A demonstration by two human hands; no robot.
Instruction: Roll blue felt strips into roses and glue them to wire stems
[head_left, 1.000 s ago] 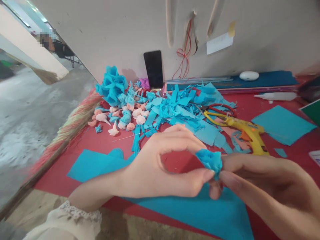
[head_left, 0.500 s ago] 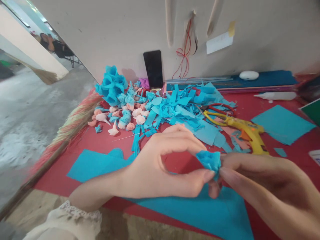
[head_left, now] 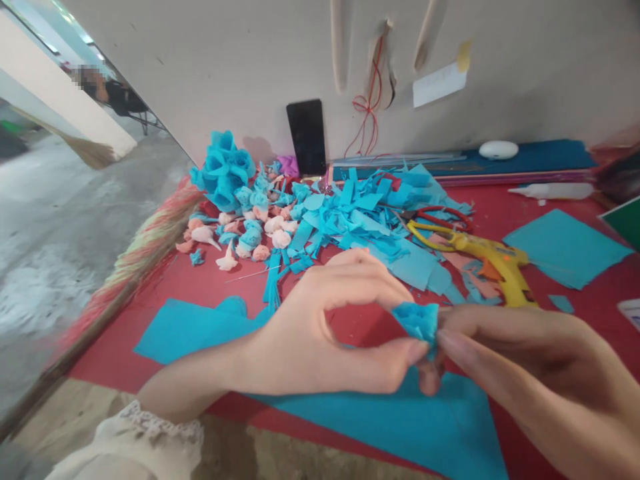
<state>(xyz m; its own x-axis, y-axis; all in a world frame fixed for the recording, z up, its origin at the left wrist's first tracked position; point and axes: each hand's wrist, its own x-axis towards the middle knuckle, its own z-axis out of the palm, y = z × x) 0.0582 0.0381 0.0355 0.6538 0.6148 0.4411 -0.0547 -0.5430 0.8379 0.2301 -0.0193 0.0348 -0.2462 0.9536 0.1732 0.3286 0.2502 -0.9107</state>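
Observation:
A small blue crepe-paper flower (head_left: 416,320) is pinched between both hands, above the red tabletop. My left hand (head_left: 345,333) grips its left side with thumb and fingers, leaving a rounded gap in the palm. From the right, my right hand (head_left: 530,360) pinches the flower's edge between thumb and forefinger. Below the hands lies a large blue paper sheet (head_left: 400,427), its middle partly hidden by the left hand and forearm. Beyond them spreads a heap of blue paper scraps (head_left: 360,213).
Small pink and blue paper roses (head_left: 260,230) lie left of the scraps, beside a blue flower bunch (head_left: 223,170). A yellow glue gun (head_left: 505,263), red-handled scissors (head_left: 443,217) and a glue bottle (head_left: 553,192) lie at right. A phone (head_left: 307,137) leans on the wall.
The right thumb and forefinger have shifted very slightly left along the flower's edge, and that edge looks a little folded in. The left hand stays almost still.

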